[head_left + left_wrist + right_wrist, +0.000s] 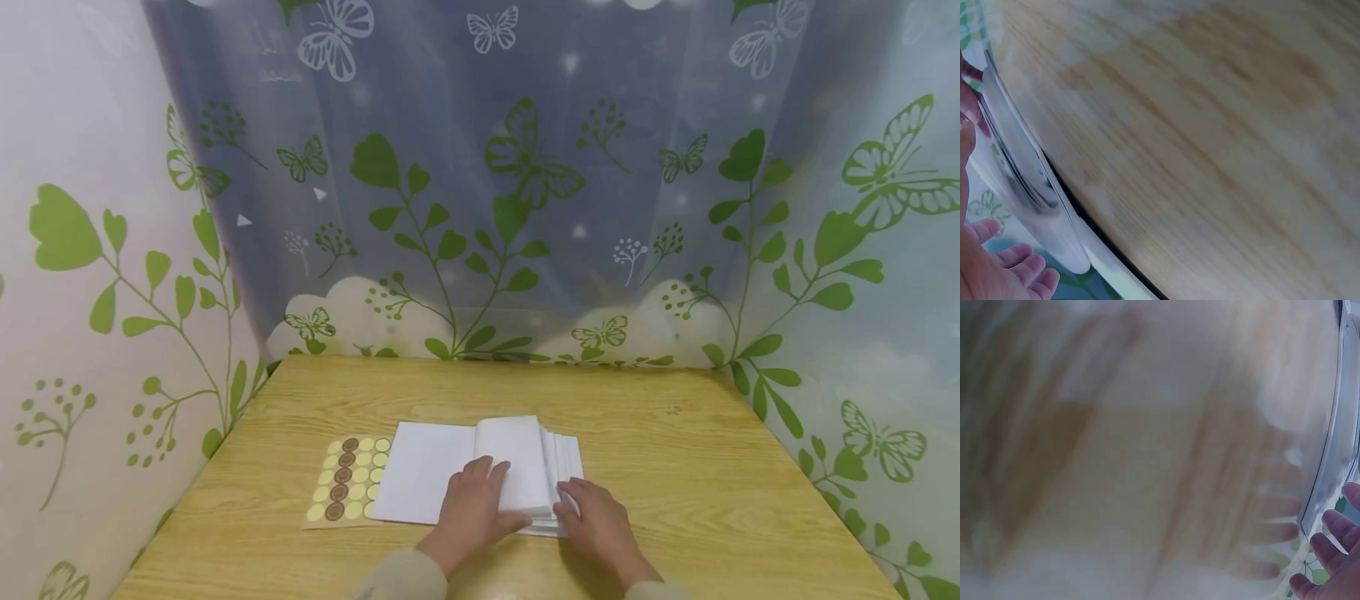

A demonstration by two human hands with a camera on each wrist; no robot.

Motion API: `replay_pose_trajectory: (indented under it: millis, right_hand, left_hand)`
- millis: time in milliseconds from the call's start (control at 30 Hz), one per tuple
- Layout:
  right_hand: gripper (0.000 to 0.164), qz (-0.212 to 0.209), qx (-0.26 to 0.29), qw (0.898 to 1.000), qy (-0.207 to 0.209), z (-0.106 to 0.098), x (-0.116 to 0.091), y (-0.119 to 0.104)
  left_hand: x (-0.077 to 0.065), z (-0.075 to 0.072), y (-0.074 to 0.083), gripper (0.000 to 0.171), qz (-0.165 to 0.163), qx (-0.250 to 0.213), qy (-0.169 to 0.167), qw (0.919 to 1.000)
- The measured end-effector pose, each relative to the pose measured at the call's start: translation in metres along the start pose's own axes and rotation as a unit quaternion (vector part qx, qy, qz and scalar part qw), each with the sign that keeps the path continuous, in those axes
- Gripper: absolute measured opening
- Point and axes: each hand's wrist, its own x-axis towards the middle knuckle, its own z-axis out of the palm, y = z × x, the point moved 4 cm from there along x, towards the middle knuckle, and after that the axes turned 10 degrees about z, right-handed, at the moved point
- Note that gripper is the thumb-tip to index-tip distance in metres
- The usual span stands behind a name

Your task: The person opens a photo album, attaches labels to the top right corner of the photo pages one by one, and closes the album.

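A notebook with blank white pages lies spread on the table, its right side a thick stack of leaves that fan out in steps. My left hand rests on the notebook, fingertips over the inner part of the raised leaves and thumb along their lower edge. At the right edge of the stack, my right hand touches the leaves with thumb and forefinger. Loosely spread fingers of the left hand show beside the notebook in the left wrist view. The right hand has its fingers apart in the right wrist view.
A sheet of round stickers, yellow with one brown column, lies left of the notebook and partly under its cover. The wooden table is bordered by curtains printed with green leaves and butterflies.
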Motion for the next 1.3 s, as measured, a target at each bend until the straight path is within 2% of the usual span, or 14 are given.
replay_pose_trajectory:
  millis: [300,567,1033,1300]
  right_hand:
    - [0.031,-0.01,-0.007,1.0,0.009,0.003,-0.001,0.0]
    - [0.033,-0.008,-0.017,1.0,0.006,0.005,-0.001,-0.002]
    - [0.036,0.004,-0.026,1.0,-0.002,0.005,-0.001,-0.003]
    - [0.036,-0.006,-0.028,1.0,-0.003,0.004,-0.001,-0.002]
  left_hand:
    - [0.006,0.009,0.009,0.084,-0.001,0.036,-0.007,0.9993]
    - [0.006,0.01,0.009,0.077,0.002,0.05,-0.003,0.9988]
    - [0.008,-0.005,0.007,0.051,0.03,0.036,0.055,0.9974]
    - [0.006,-0.015,0.005,0.04,0.04,0.012,0.085,0.9955]
